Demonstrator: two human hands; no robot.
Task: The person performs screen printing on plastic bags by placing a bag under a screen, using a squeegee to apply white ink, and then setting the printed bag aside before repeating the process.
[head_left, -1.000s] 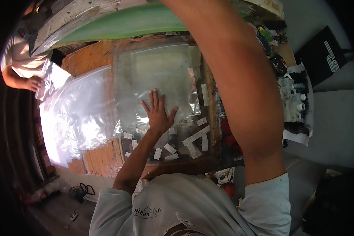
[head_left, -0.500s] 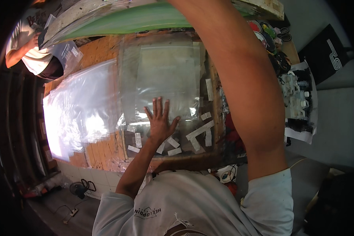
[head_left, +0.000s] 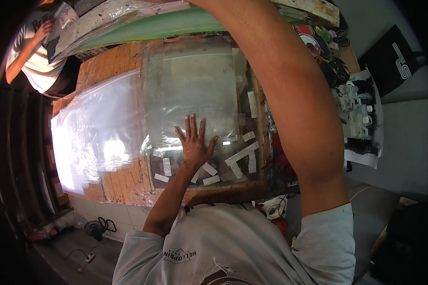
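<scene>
My left hand point(head_left: 196, 147) lies palm down with its fingers spread. It touches the near edge of a clear plastic bag point(head_left: 199, 102) on a glassy plate point(head_left: 152, 99) set on the wooden table. Short strips of pale tape point(head_left: 242, 154) are stuck on the plate around that hand. My right arm reaches up and forward across the view, and its hand is past the top edge, out of sight. Beyond the bag, close to that forearm, a pale, worn frame with a green sheet point(head_left: 176, 27) stands tilted up over the table's far side.
A stack of clear plastic bags point(head_left: 100, 128) lies on the wood at the left. A co-worker point(head_left: 35, 61) at the far left holds a clear bag point(head_left: 65, 16). At the right stand ink tubs point(head_left: 314, 45), scissors point(head_left: 340, 38) and several bottles point(head_left: 352, 109).
The bag under my left hand lies flatter, with less glare along its near edge. My hand has barely moved. The co-worker's hand has risen with a bag in it.
</scene>
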